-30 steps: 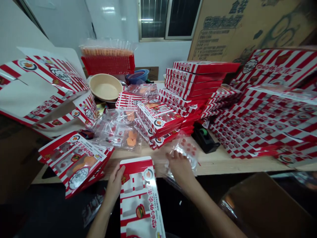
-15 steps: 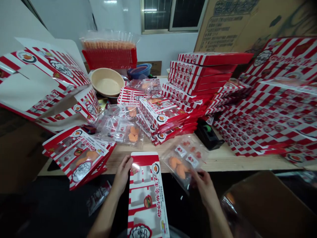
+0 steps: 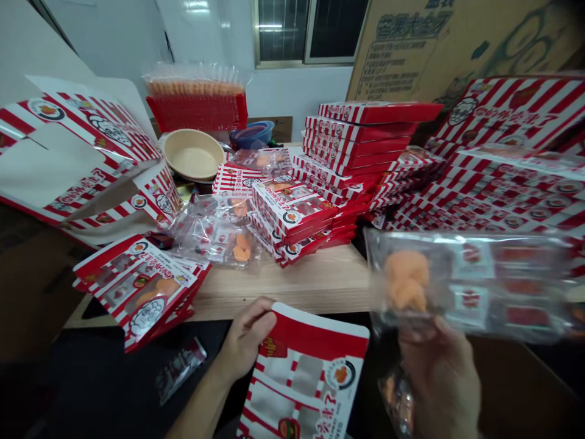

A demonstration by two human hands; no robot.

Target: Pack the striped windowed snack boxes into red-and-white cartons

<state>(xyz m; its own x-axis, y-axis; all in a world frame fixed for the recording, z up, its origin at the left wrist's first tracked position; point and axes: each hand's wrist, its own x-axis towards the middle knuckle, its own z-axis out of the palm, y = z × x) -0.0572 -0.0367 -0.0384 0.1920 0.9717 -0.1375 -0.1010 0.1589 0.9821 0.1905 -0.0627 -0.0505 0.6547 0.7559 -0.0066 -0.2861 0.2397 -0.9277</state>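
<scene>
My left hand (image 3: 249, 338) is closed on the upper left edge of a flat red-and-white box (image 3: 315, 360) with cut-out windows, tilted in front of me; its lower end runs out of the picture. On the right, my right hand (image 3: 439, 366) pinches the lower edge of a clear plastic tray pack (image 3: 439, 280), raised above the table edge. Orange nugget-shaped pieces sit at its left end, with white packets and reddish pieces further right. The pack and this hand are blurred by motion. The two hands are apart.
Filled boxes (image 3: 146, 280) lie at the left table edge. Clear packs (image 3: 210, 235) and stacked boxes (image 3: 292, 210) stand mid-table, with taller stacks (image 3: 512, 189) on the right. A cream bowl (image 3: 194, 152) sits behind. An open carton (image 3: 525, 390) is at lower right.
My right hand has lifted the clear pack off the table edge and swung it to the right, turning it sideways. The flat box in my left hand has come closer and tilted.
</scene>
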